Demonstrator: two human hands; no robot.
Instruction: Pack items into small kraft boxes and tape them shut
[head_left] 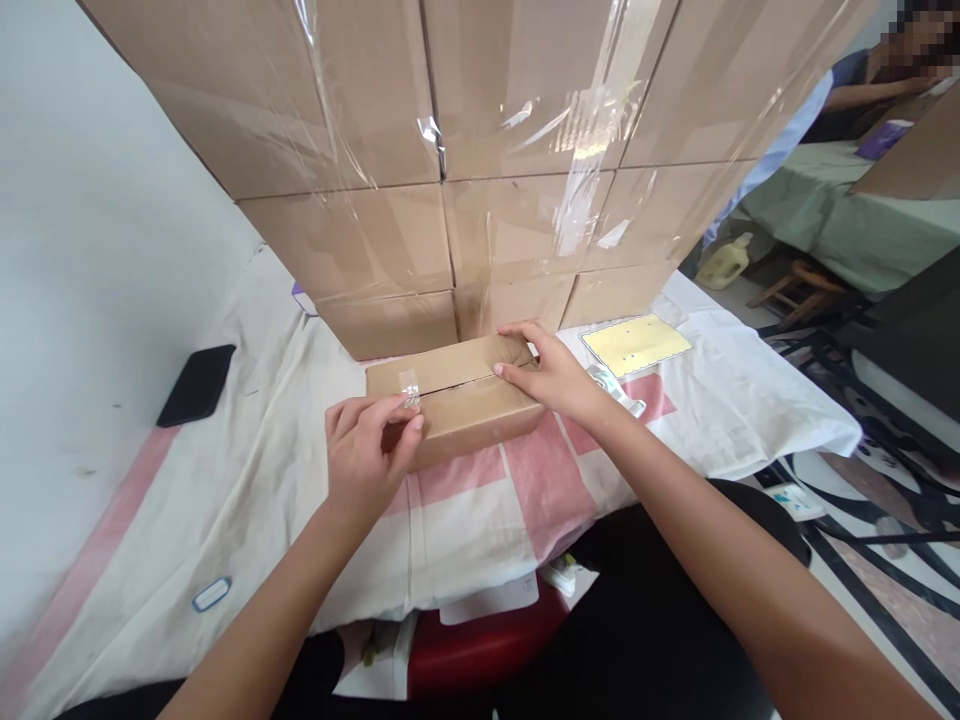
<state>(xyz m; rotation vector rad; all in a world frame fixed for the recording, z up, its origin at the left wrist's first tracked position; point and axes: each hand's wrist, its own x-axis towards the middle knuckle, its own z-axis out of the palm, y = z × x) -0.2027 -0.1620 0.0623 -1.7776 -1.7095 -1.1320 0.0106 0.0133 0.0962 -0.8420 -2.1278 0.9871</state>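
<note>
The box (465,432) lies flat on the cloth (300,500), directly in front of the seated person and just beside the foot of the stacked cartons (517,225), its long side facing the wearer so that both ends lie within easy reach. The right hand (546,372) holds the right end: the thumb presses on the top near the seam, and the fingers spread over the far edge. This grip appears to serve two purposes — steadying the box and pressing the flaps level along the seam. The left hand (371,445) is at the opposite end, thumb and forefinger set narrowly together at a strip of clear tape (409,385); whether the tape is pinched between them cannot be told. The strip lies on the far flap, its wrinkled end at the seam, a position suited to bridging both flaps. Clear film (585,150) covers the stacked cartons, presumably to bind them as one block. The yellow sheet (637,345) lies to the right, beyond the right wrist, and the black phone (196,385) lies well apart on the left — both outside the working area.
</note>
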